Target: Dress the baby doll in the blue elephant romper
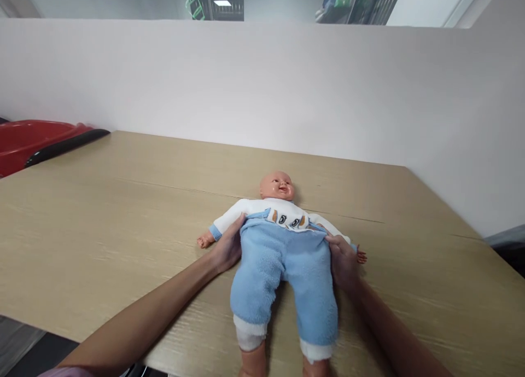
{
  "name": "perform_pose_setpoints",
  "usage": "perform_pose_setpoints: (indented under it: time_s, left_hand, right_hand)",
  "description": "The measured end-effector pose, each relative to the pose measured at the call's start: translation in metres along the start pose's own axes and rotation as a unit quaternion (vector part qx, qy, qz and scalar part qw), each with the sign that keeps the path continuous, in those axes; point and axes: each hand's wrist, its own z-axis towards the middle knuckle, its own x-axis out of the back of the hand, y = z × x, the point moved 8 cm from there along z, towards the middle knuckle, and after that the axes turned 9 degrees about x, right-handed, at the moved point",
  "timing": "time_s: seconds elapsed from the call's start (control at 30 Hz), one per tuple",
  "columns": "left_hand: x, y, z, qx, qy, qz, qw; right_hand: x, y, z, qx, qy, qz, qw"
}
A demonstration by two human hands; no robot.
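A baby doll point(277, 185) lies on its back on the wooden table, head away from me and legs towards me. It wears a white top point(256, 205) with blue cuffs and an animal face on the front, and fluffy blue trousers point(262, 256) with white cuffs. My left hand point(228, 247) grips the trousers' waistband at the left hip, its fingers partly hidden behind the cloth. At the opposite hip my right hand point(343, 258) pinches the waistband, beside the doll's arm. Between my hands the waistband lies across the lower part of the animal face.
The wooden table point(123, 213) reaches back to a white wall point(246, 87). A red basin-like tub point(36, 139) with a black edge stands beyond the table's left side. Above the wall, a window or opening point(270, 2) shows a room behind. Something dark point(511, 251) is at the far right.
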Motion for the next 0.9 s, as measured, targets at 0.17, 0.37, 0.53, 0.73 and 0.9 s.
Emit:
perform_pose_setpoints:
  time_s: [0.17,0.37,0.53,0.73,0.9]
  left_hand:
    - [0.016,0.022,-0.003,-0.107,0.088,0.127,0.982]
    - [0.018,0.038,-0.011,-0.167,0.127,0.199,0.957]
    - [0.01,0.04,-0.02,-0.208,0.136,0.217,0.944]
    - [0.013,0.033,-0.033,-0.261,0.193,0.225,0.919]
    - [0.008,0.029,-0.04,-0.279,0.19,0.267,0.903]
  right_hand:
    - [-0.017,0.004,0.009,-0.08,-0.028,0.09,0.992]
    - [-0.004,0.001,0.029,-0.009,0.019,-0.069,0.997]
    - [-0.028,-0.062,0.033,0.167,0.036,-0.247,0.954]
    - [-0.181,-0.118,0.047,0.266,-0.293,-0.272,0.877]
    - [-0.293,-0.068,0.039,0.348,-0.567,-0.449,0.597]
